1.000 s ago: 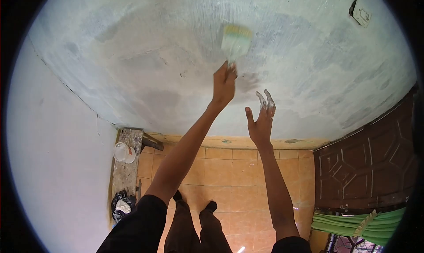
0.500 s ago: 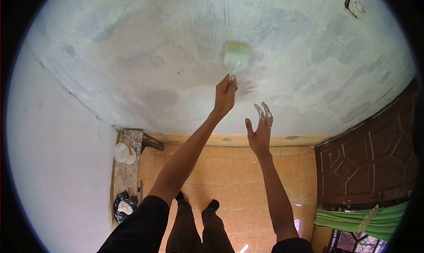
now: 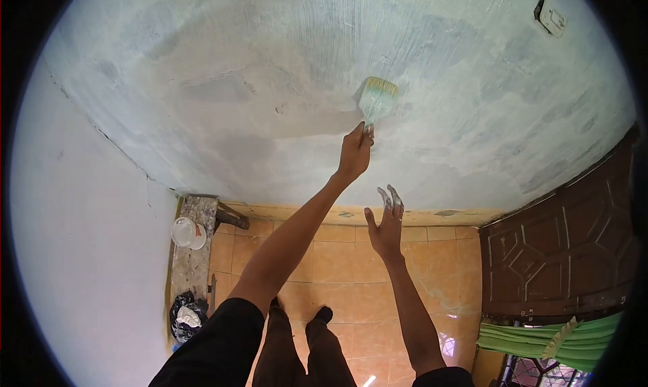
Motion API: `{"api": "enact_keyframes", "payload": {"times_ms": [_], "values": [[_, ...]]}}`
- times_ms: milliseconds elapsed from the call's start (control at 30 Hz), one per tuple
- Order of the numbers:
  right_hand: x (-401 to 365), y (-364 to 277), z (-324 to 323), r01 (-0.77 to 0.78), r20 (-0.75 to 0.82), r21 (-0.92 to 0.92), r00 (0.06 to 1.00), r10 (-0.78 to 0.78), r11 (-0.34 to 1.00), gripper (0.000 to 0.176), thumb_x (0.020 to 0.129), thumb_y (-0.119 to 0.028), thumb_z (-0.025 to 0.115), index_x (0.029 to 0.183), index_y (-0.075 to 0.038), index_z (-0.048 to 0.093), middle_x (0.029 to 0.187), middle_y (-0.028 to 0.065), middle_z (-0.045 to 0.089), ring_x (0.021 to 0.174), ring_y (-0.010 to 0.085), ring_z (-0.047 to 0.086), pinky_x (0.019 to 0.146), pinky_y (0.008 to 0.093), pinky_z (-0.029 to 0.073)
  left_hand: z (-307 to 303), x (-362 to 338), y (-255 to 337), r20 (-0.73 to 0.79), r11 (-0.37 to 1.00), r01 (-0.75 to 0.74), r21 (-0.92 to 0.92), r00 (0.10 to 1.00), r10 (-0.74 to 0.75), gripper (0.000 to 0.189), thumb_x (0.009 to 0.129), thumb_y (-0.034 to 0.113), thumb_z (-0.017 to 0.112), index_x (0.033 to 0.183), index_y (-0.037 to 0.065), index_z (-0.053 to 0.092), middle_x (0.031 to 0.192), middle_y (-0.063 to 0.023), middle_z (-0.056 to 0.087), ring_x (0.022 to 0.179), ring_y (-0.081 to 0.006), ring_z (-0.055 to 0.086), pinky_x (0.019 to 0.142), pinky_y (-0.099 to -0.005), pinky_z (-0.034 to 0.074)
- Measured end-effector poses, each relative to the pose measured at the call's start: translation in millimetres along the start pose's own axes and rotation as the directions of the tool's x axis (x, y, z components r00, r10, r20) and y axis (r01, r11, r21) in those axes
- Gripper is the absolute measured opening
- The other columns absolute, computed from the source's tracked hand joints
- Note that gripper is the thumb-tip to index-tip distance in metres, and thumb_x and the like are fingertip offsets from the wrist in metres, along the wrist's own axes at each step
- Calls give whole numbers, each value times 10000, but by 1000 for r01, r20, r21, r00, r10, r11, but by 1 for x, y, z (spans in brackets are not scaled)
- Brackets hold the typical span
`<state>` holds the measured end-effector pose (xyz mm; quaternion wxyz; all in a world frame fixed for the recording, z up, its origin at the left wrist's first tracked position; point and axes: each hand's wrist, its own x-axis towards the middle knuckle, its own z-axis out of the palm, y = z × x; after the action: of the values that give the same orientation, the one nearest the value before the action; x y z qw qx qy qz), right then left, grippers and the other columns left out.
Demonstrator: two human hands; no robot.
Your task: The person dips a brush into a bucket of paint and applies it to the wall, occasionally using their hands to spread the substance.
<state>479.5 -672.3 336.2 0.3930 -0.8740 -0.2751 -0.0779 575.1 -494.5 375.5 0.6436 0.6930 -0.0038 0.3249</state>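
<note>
My left hand [image 3: 356,150] is closed round the handle of a wide flat brush [image 3: 379,98], its bristles pointing up against the wall [image 3: 324,69]. The brush is whitish green with yellowish bristle tips. Pale streaks and uneven grey patches cover the wall around it. Lower and to the right, my right hand [image 3: 387,223] is apart from the wall brush and holds nothing. Its fingers are spread, and some of them are coated with whitish paint.
At the lower left, a stained wooden bench [image 3: 192,269] bears clear plastic tubs [image 3: 187,233] and a black plastic bag [image 3: 187,316]. A brown panelled door [image 3: 557,245] and green curtain [image 3: 550,341] are at right. Orange tiles [image 3: 334,262] lie below. A loose wall fitting [image 3: 553,21] is upper right.
My left hand and the brush have moved down and slightly right along the wall. My right hand has moved down and left, its fingers still spread.
</note>
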Motion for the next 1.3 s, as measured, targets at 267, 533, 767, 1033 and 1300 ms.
{"api": "enact_keyframes", "payload": {"times_ms": [267,533,767,1033,1300], "values": [[-2,2,7,-2,-6,-11,1000,2,1000,539,924,-275,603,1387,-98,391,1457,171,328,1333,387,306,1096,508,284,45,78,68,-49,985,-152,-77,988,148,180,966,119,493,868,-31,500,618,-127,507,561,-182,471,545,-332,393],[-18,4,9,-18,19,-13,1000,18,1000,533,923,-273,605,1382,-95,401,1458,177,324,1327,391,317,1089,509,302,28,3,-28,-52,989,-101,106,993,107,162,961,123,498,895,-21,529,609,-151,516,509,-237,470,522,-357,388],[-23,10,8,-37,11,-29,999,38,999,536,920,-261,608,1383,-85,402,1461,176,319,1323,391,322,1086,505,311,69,74,85,-110,959,-283,-16,954,280,149,960,99,482,900,-33,519,628,-171,532,531,-276,511,544,-380,402],[-36,13,15,-113,92,14,989,112,993,571,963,-386,531,1412,-74,368,1485,185,283,1364,382,270,1105,519,262,75,73,27,-119,970,-244,-2,963,242,208,968,137,499,832,-20,508,608,-161,525,536,-288,507,554,-383,404],[-49,22,15,-109,81,7,991,108,994,538,937,-291,587,1400,-108,382,1475,162,297,1351,377,293,1110,504,288,64,30,49,-100,943,-276,185,949,298,191,983,121,478,859,-22,508,608,-145,514,536,-233,495,533,-340,393]]}}
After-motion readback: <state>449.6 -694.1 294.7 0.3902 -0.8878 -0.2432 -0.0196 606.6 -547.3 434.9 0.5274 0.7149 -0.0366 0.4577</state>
